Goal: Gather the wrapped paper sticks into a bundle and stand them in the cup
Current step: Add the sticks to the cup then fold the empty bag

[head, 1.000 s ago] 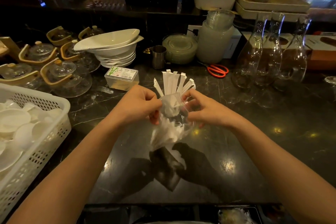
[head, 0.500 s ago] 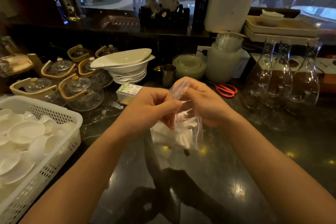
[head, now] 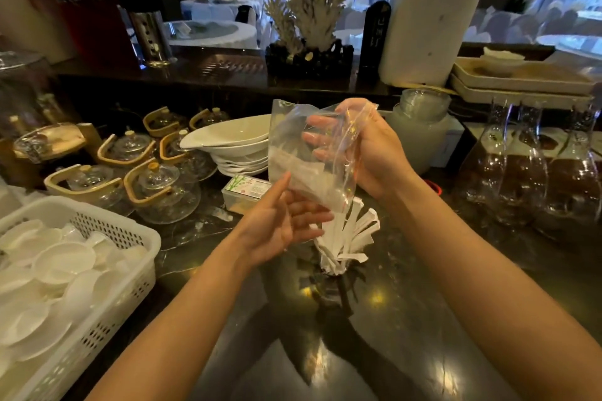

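Clearly the step in hand is tipping more sticks out of the bag (head: 309, 156). Nearest, the left hand (head: 286, 221) waits with its grip released, palm cupped just under the bag's lower corner. Right of that palm, sticks (head: 351, 234) fan out of the cup (head: 332, 265) on the bench (head: 407, 319); the cup itself is barely visible. Above, the right hand (head: 368, 153) has its grip clenched on the bag's gathered top. More sticks show as a white mass inside. To do this well, tilt slowly, let them slide into the palm, and square their ends before standing them.
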`<state>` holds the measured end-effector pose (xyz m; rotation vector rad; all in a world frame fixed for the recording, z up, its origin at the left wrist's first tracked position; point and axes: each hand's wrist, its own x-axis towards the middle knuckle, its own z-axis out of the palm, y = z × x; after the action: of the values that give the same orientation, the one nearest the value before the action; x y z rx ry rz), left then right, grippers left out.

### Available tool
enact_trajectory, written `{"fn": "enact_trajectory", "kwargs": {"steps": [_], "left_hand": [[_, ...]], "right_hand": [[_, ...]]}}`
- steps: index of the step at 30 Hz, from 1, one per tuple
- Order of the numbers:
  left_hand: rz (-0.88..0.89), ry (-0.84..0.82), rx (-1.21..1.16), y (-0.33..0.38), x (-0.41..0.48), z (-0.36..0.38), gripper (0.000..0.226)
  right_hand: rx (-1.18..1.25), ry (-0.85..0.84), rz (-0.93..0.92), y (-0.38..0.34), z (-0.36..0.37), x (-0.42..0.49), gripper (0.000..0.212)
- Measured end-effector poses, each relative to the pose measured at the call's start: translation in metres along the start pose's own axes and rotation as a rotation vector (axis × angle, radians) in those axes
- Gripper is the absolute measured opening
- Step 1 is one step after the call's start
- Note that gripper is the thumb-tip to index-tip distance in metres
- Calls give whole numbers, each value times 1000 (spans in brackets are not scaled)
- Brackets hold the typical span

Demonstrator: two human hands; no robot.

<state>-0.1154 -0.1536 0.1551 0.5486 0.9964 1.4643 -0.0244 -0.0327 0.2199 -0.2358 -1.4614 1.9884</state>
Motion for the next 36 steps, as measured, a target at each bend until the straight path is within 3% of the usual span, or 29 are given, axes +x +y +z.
{"fn": "enact_trajectory", "kwargs": {"steps": [3,6,9,11,13,17,21,26,32,36], "left_hand": [[106,-62,-255,9,22,6,43],[187,6,-271,22,44,9,29],[260,85,-133,33,63,8,18],[292,106,23,39,74,6,16],[310,92,176,42,82,4,19],[316,89,427,41,97,-2,33],[309,69,586,37,110,1,41],[343,75,769,32,117,4,44],[362,82,898,22,118,1,27],[391,97,1007,24,119,0,24]], "right_hand": [[37,-8,-17,2,-10,5,21],[7,-5,-43,1,-30,10,21],[-46,-75,-27,-3,-62,12,35],[-71,-198,81,-7,-83,10,58],[-79,-292,207,-9,-101,8,66],[-283,-171,335,-6,-119,11,72],[-555,-111,331,7,-116,16,58],[-574,-45,276,27,-113,20,34],[-659,31,169,37,-107,21,22],[-706,73,144,39,-103,21,26]]}}
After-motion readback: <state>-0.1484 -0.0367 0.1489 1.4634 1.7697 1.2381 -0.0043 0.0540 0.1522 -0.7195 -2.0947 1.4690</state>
